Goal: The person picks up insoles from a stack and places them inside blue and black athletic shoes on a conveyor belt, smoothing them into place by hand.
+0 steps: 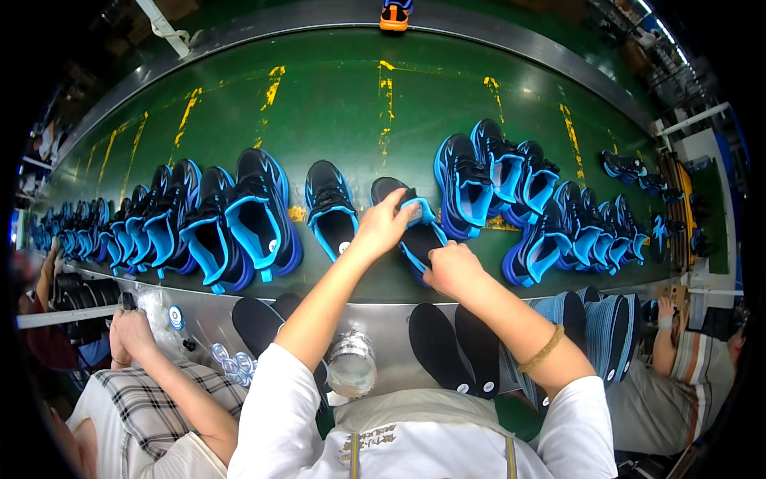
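Observation:
A black and blue sneaker (386, 188) lies on the green belt in front of me, toe pointing away. My left hand (385, 225) is closed on it at the tongue and laces, hiding part of the upper. My right hand (455, 270) is curled with fingers pressed together at the heel collar of the same sneaker; its fingertips are partly hidden. Just left of it stands the matching sneaker (326, 199), with a pale round sticker visible inside. Closest to my right forearm are two black insoles (441, 345) on the metal ledge, each with a small white round sticker at the heel.
Rows of similar sneakers (211, 223) line the belt on both sides. Stacked blue-edged insoles (610, 339), a clear-wrapped roll (351, 365) and round blue stickers (234, 363) sit on the ledge. Co-workers flank me, one's hands (132, 335) at left. An orange shoe (394, 16) stands far ahead.

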Demonstrator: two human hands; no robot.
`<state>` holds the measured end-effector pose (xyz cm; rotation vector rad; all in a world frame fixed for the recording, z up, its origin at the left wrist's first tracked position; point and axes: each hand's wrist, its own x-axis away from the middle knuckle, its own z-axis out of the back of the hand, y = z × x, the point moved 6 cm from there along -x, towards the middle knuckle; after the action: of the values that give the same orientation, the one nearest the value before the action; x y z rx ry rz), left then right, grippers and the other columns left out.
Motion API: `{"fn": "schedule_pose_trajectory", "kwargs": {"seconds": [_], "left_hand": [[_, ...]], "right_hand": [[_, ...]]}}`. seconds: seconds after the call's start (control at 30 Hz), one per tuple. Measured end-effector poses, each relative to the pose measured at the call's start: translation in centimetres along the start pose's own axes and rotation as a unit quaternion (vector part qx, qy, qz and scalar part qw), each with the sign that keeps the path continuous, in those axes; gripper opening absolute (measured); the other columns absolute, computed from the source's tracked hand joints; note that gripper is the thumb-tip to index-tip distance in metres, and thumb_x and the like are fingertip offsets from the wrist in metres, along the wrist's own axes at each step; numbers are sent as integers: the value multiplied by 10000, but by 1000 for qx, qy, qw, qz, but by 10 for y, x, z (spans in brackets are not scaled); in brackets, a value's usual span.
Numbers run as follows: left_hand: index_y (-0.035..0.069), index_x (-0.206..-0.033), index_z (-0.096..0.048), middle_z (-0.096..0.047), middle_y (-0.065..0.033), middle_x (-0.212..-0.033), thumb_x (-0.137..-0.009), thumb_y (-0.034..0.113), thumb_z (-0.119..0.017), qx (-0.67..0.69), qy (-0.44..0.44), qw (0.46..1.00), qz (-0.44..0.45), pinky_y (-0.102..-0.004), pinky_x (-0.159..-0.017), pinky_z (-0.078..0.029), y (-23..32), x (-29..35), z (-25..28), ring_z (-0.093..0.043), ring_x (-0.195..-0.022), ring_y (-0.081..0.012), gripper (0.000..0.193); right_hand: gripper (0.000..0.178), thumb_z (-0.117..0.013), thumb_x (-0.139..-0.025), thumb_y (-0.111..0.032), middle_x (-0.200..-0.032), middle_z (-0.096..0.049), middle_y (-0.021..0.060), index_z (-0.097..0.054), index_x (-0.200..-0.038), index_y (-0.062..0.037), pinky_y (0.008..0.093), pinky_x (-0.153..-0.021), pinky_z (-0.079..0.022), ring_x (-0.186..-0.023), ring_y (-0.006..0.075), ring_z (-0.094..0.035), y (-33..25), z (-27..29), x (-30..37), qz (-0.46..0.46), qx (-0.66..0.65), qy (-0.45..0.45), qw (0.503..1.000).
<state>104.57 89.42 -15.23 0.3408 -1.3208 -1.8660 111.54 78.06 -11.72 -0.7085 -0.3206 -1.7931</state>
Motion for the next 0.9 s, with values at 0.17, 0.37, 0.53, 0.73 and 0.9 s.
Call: {"fn": "schedule_pose_trajectory", "kwargs": {"seconds": [0.17,0.37,0.53,0.73,0.9], "left_hand": [[10,-853,-549,-466,47,-660,-883,268,-519,134,-39,990,-6,-217,-544,-349,-25,-9,-6,-408,-623,-44,261],[12,-789,-522,-427,13,-607,-890,278,-498,149,-62,987,26,-236,-519,-324,-24,-5,-10,-368,-597,-46,286],[-17,-909,-532,-524,-143,-662,-875,311,-497,73,-7,997,-28,-325,-576,-394,-23,3,-8,-502,-623,-234,331],[-18,-934,-530,-529,-179,-685,-870,305,-497,44,-35,998,-14,-333,-590,-404,-15,-3,-23,-518,-632,-275,331],[-14,-913,-524,-519,-171,-668,-876,298,-492,70,-11,997,-38,-328,-597,-409,-13,-16,-25,-499,-614,-226,316]], "right_hand": [[168,-534,-697,-51,-888,-562,189,-633,-803,34,350,-690,-506,-840,304,-572,-10,-11,-6,101,56,78,990],[161,-528,-716,-74,-888,-555,182,-621,-794,33,354,-667,-503,-834,291,-568,-4,-35,-47,133,81,155,976],[167,-529,-727,-79,-887,-557,173,-624,-813,29,345,-673,-503,-826,286,-574,-7,-39,-47,98,103,119,983],[155,-498,-754,-110,-902,-571,155,-608,-808,-15,333,-684,-487,-806,266,-576,16,-46,-50,117,108,121,980],[224,-486,-764,-141,-1021,-542,169,-650,-859,-21,345,-798,-440,-967,280,-512,27,-49,-64,130,166,-2,977]]}}
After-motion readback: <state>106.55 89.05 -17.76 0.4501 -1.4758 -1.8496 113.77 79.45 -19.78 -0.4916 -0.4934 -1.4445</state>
